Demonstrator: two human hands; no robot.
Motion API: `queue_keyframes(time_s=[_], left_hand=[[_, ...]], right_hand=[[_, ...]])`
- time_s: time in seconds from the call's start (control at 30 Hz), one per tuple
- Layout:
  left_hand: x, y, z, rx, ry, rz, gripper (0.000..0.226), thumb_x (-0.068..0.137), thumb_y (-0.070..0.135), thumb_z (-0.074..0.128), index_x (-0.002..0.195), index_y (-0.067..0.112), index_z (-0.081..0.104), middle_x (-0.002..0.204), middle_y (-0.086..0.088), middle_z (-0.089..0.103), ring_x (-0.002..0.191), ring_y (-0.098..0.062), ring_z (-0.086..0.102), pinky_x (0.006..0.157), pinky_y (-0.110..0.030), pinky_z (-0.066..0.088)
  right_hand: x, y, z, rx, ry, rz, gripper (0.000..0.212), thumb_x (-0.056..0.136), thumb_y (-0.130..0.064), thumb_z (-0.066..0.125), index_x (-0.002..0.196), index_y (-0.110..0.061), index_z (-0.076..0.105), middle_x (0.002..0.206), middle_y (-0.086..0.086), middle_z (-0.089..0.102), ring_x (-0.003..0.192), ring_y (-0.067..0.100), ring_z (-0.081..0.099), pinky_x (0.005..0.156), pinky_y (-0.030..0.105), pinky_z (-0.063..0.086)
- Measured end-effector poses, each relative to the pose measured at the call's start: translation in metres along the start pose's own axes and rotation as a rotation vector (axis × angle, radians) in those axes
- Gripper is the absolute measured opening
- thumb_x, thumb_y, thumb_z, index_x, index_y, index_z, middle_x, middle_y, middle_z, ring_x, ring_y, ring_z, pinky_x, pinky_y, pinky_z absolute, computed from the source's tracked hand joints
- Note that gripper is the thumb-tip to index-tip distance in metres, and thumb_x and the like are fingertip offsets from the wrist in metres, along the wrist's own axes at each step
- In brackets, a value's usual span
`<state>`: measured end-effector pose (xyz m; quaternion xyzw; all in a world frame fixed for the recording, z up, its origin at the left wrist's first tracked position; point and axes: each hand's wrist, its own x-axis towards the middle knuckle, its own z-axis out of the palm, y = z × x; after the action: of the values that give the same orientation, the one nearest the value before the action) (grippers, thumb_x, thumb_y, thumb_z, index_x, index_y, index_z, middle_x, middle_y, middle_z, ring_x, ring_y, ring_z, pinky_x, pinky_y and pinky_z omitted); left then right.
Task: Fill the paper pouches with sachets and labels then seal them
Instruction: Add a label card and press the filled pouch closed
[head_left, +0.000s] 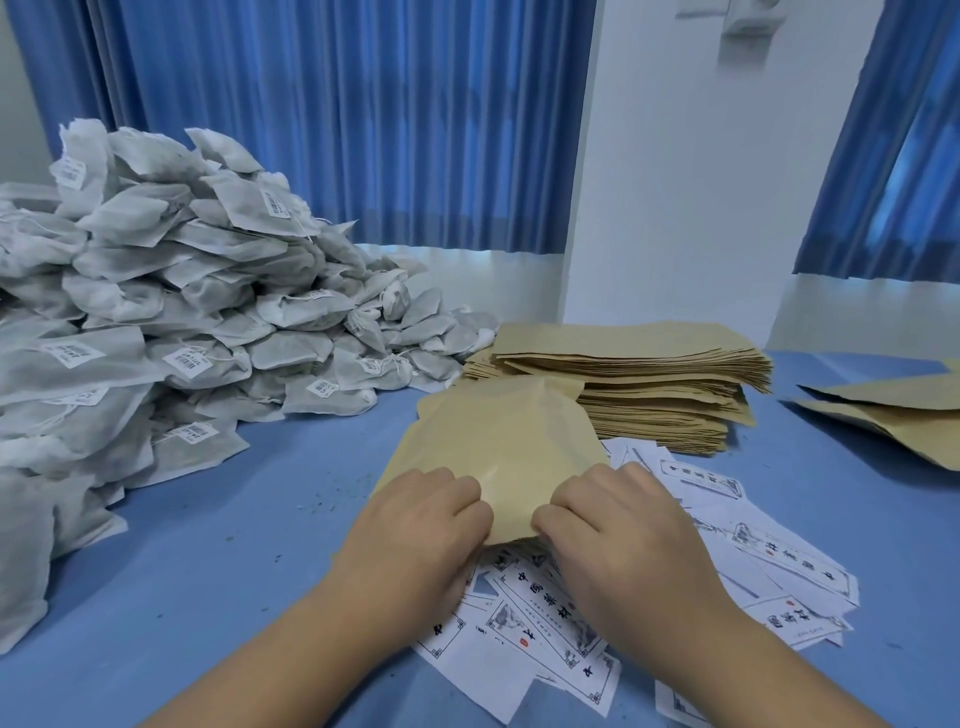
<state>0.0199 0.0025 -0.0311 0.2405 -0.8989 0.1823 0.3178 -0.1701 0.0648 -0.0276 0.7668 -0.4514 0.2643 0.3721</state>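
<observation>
A tan paper pouch (498, 441) lies in front of me, bulging, its far end lifted off the blue table (218, 545). My left hand (415, 530) and my right hand (618, 530) both grip its near edge with curled fingers, close together. Under and beside my hands lie several white printed labels (540, 613). A big heap of grey-white sachets (171, 291) with barcode stickers fills the left side. A thick stack of flat pouches (639, 384) sits just behind the held pouch.
More tan pouches (883, 415) lie at the right edge of the table. Blue curtains (337, 119) and a white wall pillar (701, 166) stand behind. Small dark crumbs dot the table left of my hands.
</observation>
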Motion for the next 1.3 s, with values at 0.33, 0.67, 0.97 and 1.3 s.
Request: queue_keyframes(time_s=[0.33, 0.67, 0.97, 1.3], left_hand=[[0.002, 0.007, 0.0, -0.015, 0.037, 0.005, 0.02, 0.076, 0.018, 0.045, 0.061, 0.012, 0.057, 0.062, -0.001, 0.05, 0.053, -0.022, 0.046, 0.046, -0.03, 0.037], [0.002, 0.007, 0.002, -0.05, 0.039, -0.003, 0.02, 0.08, 0.02, 0.048, 0.066, 0.011, 0.058, 0.066, -0.002, 0.051, 0.055, -0.023, 0.046, 0.047, -0.03, 0.036], [-0.003, -0.002, 0.003, -0.072, 0.16, -0.115, 0.026, 0.086, 0.021, 0.048, 0.071, 0.006, 0.062, 0.071, -0.005, 0.054, 0.06, -0.022, 0.047, 0.042, -0.031, 0.039], [-0.015, -0.015, -0.007, -0.459, 0.092, -0.346, 0.042, 0.092, 0.046, 0.041, 0.109, 0.02, 0.069, 0.107, 0.011, 0.058, 0.102, -0.004, 0.055, 0.088, -0.02, 0.039]], right_hand=[[0.003, -0.002, 0.0, 0.066, 0.025, -0.022, 0.014, 0.067, 0.0, 0.07, 0.065, -0.013, 0.067, 0.065, 0.0, 0.057, 0.061, 0.024, 0.052, 0.055, 0.032, 0.038], [0.005, -0.005, -0.003, 0.216, -0.004, 0.02, 0.019, 0.087, -0.026, 0.063, 0.073, -0.018, 0.073, 0.07, -0.007, 0.061, 0.073, 0.019, 0.057, 0.065, 0.035, 0.044], [0.017, 0.005, -0.019, 1.601, -0.278, 1.425, 0.055, 0.072, -0.066, 0.061, 0.109, -0.026, 0.063, 0.11, -0.004, 0.069, 0.094, 0.021, 0.071, 0.086, 0.042, 0.056], [0.011, -0.003, -0.025, 1.696, -0.207, 1.12, 0.068, 0.079, 0.018, 0.04, 0.116, -0.035, 0.062, 0.106, 0.007, 0.07, 0.088, 0.026, 0.065, 0.074, 0.037, 0.046]])
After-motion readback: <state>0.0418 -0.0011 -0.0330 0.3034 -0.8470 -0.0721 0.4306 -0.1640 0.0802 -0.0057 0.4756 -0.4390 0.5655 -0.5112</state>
